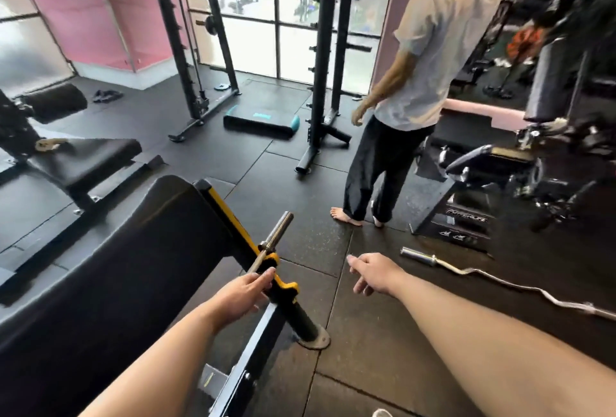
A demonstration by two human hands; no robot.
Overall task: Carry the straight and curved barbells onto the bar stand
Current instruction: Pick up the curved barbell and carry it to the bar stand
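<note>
A straight steel barbell point(274, 239) rests in a yellow cradle of the black and yellow bar stand point(247, 243), its sleeve end pointing up and away. My left hand point(246, 293) is closed around the bar just below that cradle; the rest of the bar is hidden behind my hand and the bench pad. The curved chrome barbell point(480, 275) lies on the black rubber floor at the right. My right hand point(371, 272) hovers empty between the stand and the curved bar, fingers loosely apart, not touching either.
A person in a grey shirt and dark trousers point(403, 109) stands barefoot just beyond the curved bar. A black pad point(126, 270) fills the lower left. A flat bench point(83, 163) sits left, a rack point(320, 83) and step platform point(261, 123) beyond, machines point(520, 169) at right.
</note>
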